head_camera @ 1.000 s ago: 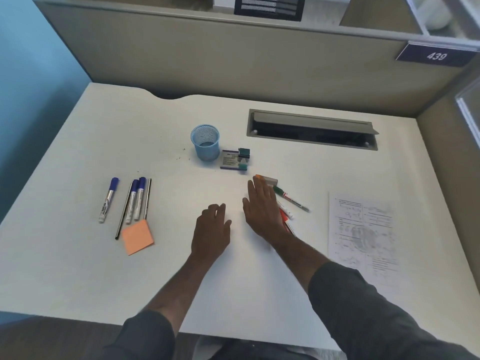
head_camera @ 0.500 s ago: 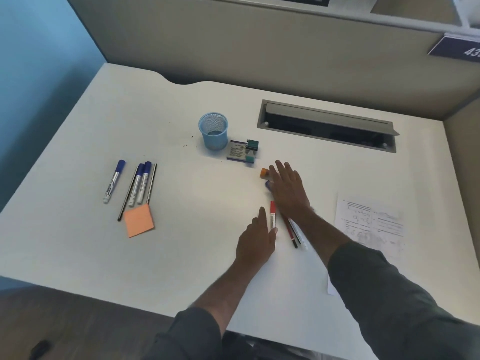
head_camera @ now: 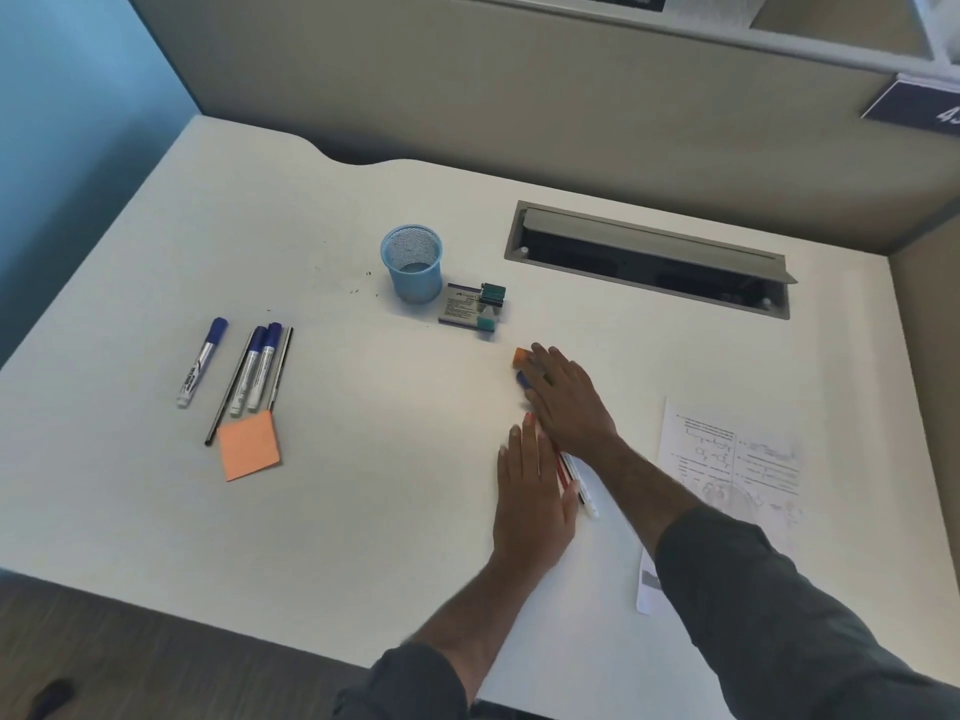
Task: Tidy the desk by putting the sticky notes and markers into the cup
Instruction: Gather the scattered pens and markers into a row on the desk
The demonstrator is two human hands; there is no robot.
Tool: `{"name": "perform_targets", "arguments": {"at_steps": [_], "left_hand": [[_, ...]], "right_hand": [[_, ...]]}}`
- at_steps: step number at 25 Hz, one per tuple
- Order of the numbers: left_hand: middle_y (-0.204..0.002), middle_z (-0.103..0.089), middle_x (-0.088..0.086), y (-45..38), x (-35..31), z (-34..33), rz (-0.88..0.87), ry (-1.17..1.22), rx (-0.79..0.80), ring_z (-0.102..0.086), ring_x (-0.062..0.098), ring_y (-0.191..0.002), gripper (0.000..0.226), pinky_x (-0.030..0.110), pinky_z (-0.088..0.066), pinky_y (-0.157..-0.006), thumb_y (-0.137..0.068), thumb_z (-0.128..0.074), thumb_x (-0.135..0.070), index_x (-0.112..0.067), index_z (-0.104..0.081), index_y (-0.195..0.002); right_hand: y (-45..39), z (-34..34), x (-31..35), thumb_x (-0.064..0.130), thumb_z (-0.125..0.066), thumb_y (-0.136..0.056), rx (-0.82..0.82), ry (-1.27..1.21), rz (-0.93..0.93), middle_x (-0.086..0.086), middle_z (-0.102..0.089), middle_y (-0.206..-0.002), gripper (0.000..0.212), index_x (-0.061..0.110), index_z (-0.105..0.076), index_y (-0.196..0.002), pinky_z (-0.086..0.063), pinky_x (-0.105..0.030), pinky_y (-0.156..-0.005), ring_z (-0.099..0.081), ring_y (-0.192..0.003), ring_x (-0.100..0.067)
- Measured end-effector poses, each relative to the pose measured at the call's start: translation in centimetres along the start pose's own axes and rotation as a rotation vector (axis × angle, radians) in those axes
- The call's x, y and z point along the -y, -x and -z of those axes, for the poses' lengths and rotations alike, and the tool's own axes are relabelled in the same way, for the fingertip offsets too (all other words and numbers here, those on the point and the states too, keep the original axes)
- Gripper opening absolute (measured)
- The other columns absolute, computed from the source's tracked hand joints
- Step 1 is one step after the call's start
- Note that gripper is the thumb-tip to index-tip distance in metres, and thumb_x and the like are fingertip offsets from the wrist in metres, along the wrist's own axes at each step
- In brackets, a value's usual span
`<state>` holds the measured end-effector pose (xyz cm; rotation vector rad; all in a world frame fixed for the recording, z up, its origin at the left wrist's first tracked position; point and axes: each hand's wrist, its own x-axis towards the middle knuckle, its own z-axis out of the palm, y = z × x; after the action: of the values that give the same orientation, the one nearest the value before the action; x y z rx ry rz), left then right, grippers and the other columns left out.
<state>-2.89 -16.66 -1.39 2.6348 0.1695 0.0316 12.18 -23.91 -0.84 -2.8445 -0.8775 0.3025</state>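
A blue mesh cup (head_camera: pixel 413 263) stands upright near the middle back of the white desk (head_camera: pixel 363 485). My right hand (head_camera: pixel 569 402) lies flat, fingers straight, over a bundle of markers (head_camera: pixel 579 478); an orange cap (head_camera: pixel 521 357) and a blue cap (head_camera: pixel 522 379) stick out at its fingertips. My left hand (head_camera: pixel 532 498) rests flat against the left side of the same bundle, fingers straight. At the left lie three blue-capped markers (head_camera: pixel 252 368) with thin black pens, and an orange sticky-note pad (head_camera: pixel 248 445) just in front of them.
A small purple-and-white box with green clips (head_camera: pixel 472 309) sits right of the cup. A printed sheet (head_camera: pixel 737 459) lies to the right, partly under my right forearm. An open cable tray (head_camera: pixel 649 259) is set in the desk's back. Grey partition walls close the back and right.
My left hand slid right and now lies along the marker bundle. My right hand stays flat on the bundle, which now lies more gathered. The camera has shifted a little.
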Motion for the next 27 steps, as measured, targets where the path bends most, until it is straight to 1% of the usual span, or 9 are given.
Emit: {"name": "perform_targets", "arguments": {"at_steps": [3,6,9,12,15,17,21,23,27], "left_hand": [[-0.168,-0.006,0.007,0.5,-0.9,-1.3,0.064,0.036,0.021,-0.005,0.023,-0.155,0.084,0.040,-0.016,-0.126,-0.096,-0.039,-0.057,-0.011,-0.007,-0.159],[-0.168,-0.002,0.007,0.4,-1.6,-2.0,0.103,0.025,0.025,-0.004,0.024,-0.155,0.092,0.041,-0.015,-0.125,-0.093,-0.038,-0.066,-0.011,-0.004,-0.159],[-0.168,-0.002,0.007,-0.1,-2.0,-2.5,0.137,0.011,0.026,-0.004,0.024,-0.155,0.096,0.041,-0.014,-0.125,-0.091,-0.042,-0.068,-0.011,-0.004,-0.159],[-0.168,-0.006,0.007,-0.4,-2.0,-2.8,0.170,0.020,0.020,-0.005,0.023,-0.155,0.094,0.042,-0.016,-0.124,-0.092,-0.047,-0.061,-0.010,-0.006,-0.159],[-0.168,-0.009,0.008,-0.8,-1.3,-2.6,0.193,0.004,0.038,-0.008,0.025,-0.155,0.089,0.044,-0.020,-0.125,-0.092,-0.051,-0.049,-0.010,-0.008,-0.159],[-0.167,-0.009,0.011,-1.2,-0.3,-2.2,0.180,-0.059,0.061,-0.010,0.029,-0.155,0.084,0.047,-0.020,-0.124,-0.094,-0.053,-0.039,-0.009,-0.009,-0.159],[-0.166,-0.009,0.016,-1.6,2.6,-1.2,0.109,-0.134,0.073,-0.010,0.032,-0.154,0.069,0.051,-0.024,-0.121,-0.101,-0.043,-0.026,-0.004,-0.010,-0.158],[-0.166,-0.011,0.017,-1.9,3.9,-0.5,0.103,-0.144,0.062,-0.010,0.032,-0.154,0.066,0.051,-0.024,-0.121,-0.102,-0.041,-0.024,-0.003,-0.012,-0.157],[-0.165,-0.012,0.018,-2.5,6.3,1.2,0.108,-0.156,0.054,-0.010,0.032,-0.154,0.066,0.052,-0.023,-0.121,-0.103,-0.042,-0.026,-0.002,-0.013,-0.157]], "right_hand": [[0.0,-0.3,-1.0,0.035,-0.034,-0.105,-0.024,-0.034,0.010,-0.004,-0.020,-0.164,0.052,0.020,-0.026,-0.155,-0.015,-0.039,-0.121,-0.018,-0.150,-0.026],[0.0,-0.4,-1.6,0.039,-0.032,-0.105,-0.049,-0.051,0.042,-0.004,-0.024,-0.162,0.053,0.021,-0.027,-0.155,-0.022,-0.039,-0.120,-0.024,-0.148,-0.025],[0.0,-0.8,-1.7,0.043,-0.029,-0.104,-0.055,-0.117,0.058,-0.002,-0.018,-0.164,0.056,0.021,-0.023,-0.155,-0.019,-0.038,-0.123,-0.016,-0.151,-0.022],[0.3,-1.4,-1.5,0.039,-0.031,-0.107,-0.060,-0.206,0.046,0.001,-0.009,-0.166,0.057,0.020,-0.014,-0.157,-0.013,-0.037,-0.124,-0.002,-0.153,-0.017],[0.5,-1.9,-0.8,0.038,-0.032,-0.107,-0.082,-0.250,0.025,0.003,-0.007,-0.166,0.057,0.020,-0.014,-0.158,-0.010,-0.037,-0.125,0.004,-0.153,-0.014],[0.5,-2.3,0.1,0.034,-0.038,-0.106,-0.111,-0.296,-0.004,0.001,-0.012,-0.166,0.056,0.017,-0.020,-0.157,-0.011,-0.037,-0.125,0.002,-0.153,-0.015],[0.2,-3.0,2.5,0.023,-0.045,-0.105,-0.169,-0.328,-0.065,-0.006,-0.019,-0.164,0.054,0.012,-0.027,-0.155,-0.014,-0.045,-0.123,-0.004,-0.153,-0.025],[0.0,-3.3,3.9,0.025,-0.044,-0.104,-0.192,-0.359,-0.132,-0.007,-0.020,-0.163,0.054,0.015,-0.027,-0.154,-0.013,-0.046,-0.123,-0.004,-0.153,-0.026],[-0.6,-4.0,7.4,0.034,-0.038,-0.105,-0.242,-0.427,-0.267,-0.004,-0.020,-0.163,0.052,0.017,-0.027,-0.153,-0.009,-0.045,-0.124,-0.004,-0.153,-0.024]]}}
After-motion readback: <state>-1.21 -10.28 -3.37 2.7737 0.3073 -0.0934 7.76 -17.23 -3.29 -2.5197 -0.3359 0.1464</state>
